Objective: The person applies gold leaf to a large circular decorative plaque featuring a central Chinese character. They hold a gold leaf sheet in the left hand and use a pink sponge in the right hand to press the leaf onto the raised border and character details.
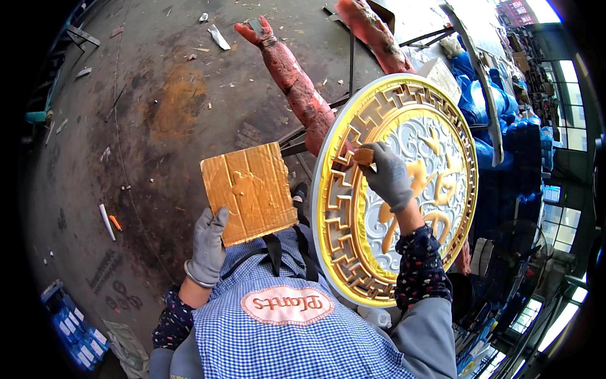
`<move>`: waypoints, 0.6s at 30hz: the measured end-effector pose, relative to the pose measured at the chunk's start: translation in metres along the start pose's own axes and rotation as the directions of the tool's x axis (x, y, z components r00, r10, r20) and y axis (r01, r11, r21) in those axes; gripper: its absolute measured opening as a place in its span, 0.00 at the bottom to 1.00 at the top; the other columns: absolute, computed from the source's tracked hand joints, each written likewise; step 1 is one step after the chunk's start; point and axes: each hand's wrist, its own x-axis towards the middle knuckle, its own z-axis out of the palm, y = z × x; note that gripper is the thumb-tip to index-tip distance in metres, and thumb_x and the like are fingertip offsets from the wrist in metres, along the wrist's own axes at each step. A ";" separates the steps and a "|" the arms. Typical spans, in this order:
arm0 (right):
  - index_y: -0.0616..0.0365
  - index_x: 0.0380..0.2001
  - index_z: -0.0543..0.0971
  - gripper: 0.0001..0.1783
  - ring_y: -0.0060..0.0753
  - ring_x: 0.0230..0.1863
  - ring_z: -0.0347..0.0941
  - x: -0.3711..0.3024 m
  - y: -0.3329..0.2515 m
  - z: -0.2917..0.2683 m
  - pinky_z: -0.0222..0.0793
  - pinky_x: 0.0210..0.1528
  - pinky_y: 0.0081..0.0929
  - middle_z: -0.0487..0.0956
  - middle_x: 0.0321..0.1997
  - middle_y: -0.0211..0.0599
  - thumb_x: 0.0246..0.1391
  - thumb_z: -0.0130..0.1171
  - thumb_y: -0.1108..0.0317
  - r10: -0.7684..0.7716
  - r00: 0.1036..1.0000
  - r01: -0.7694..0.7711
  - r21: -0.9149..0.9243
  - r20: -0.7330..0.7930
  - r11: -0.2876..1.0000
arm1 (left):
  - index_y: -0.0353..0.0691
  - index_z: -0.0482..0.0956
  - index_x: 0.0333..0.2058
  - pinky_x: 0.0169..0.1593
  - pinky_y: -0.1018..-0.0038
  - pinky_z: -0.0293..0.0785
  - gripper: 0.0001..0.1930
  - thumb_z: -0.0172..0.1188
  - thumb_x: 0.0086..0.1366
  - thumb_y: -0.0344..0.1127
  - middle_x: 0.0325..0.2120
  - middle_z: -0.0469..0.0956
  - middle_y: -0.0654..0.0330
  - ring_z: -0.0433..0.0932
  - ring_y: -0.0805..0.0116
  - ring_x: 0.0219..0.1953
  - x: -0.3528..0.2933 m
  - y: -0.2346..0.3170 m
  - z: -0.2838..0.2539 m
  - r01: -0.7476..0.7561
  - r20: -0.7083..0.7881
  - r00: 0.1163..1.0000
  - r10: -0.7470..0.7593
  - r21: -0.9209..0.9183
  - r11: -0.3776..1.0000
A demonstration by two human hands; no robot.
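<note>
My left hand (208, 243), in a grey glove, grips the lower left edge of a square of cardboard (252, 218) smeared with gold paint. In my gloved right hand (388, 177) a small gold-stained pad (363, 156), perhaps sponge, is pinched at the fingertips. It is over the left part of the border of a large round relief panel (325, 189); whether it touches the surface I cannot tell. That panel has a raised gold key-pattern border, yellow bands and a pale grey scrollwork centre with raised golden shapes (445, 186).
Padded red supports (297, 85) extend from around the panel's far side. Blue plastic-wrapped bundles (499, 101) are piled at the right. Scraps, a white tube (106, 222) and an orange tool (115, 222) lie on the stained floor (151, 189). Blue packages (76, 335) stand lower left.
</note>
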 end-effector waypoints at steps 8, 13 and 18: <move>0.51 0.47 0.79 0.18 0.48 0.46 0.80 -0.009 0.014 0.002 0.74 0.46 0.44 0.81 0.45 0.38 0.51 0.63 0.75 -0.116 0.987 0.141 -0.262 0.109 0.955 | 0.34 0.79 0.53 0.48 0.78 0.79 0.16 0.58 0.80 0.42 0.45 0.83 0.65 0.81 0.80 0.44 0.002 0.000 -0.004 -0.015 -0.019 1.000 0.014 -0.022 1.000; 0.50 0.50 0.80 0.20 0.46 0.47 0.80 -0.019 0.006 0.016 0.75 0.48 0.41 0.82 0.50 0.35 0.52 0.62 0.74 -0.216 0.974 0.226 -0.255 0.066 0.940 | 0.35 0.79 0.53 0.48 0.78 0.79 0.15 0.58 0.80 0.42 0.44 0.83 0.65 0.80 0.81 0.44 0.005 -0.001 -0.006 -0.007 -0.019 1.000 0.006 -0.010 1.000; 0.50 0.50 0.80 0.20 0.45 0.46 0.80 -0.017 0.011 0.011 0.75 0.48 0.41 0.82 0.50 0.34 0.52 0.62 0.74 -0.163 0.986 0.165 -0.336 0.032 0.927 | 0.35 0.79 0.53 0.47 0.78 0.79 0.16 0.58 0.80 0.43 0.44 0.82 0.65 0.80 0.81 0.44 0.005 0.005 -0.005 -0.003 -0.003 1.000 0.003 0.005 1.000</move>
